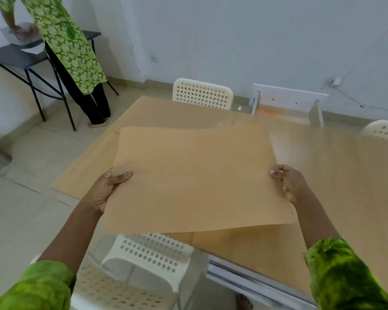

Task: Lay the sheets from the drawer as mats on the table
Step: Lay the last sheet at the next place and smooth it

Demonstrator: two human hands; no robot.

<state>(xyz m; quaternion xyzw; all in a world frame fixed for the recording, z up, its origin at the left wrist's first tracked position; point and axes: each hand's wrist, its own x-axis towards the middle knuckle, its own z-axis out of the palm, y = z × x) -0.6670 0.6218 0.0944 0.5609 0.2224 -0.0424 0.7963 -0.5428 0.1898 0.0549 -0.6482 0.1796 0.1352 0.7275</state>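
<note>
I hold a large brown paper sheet (195,177) flat in the air above the table's near left corner. My left hand (105,189) grips its left edge, thumb on top. My right hand (288,182) pinches its right edge. Below it, other brown sheets (336,166) lie spread over the glass table (244,274). A white drawer (287,101) stands beyond the table's far edge; its inside is partly hidden.
White perforated chairs stand at the near side (148,256), the far side (202,92) and the right (383,129). A person in green (63,48) stands at a dark folding table (16,57) at the back left. Tiled floor lies to the left.
</note>
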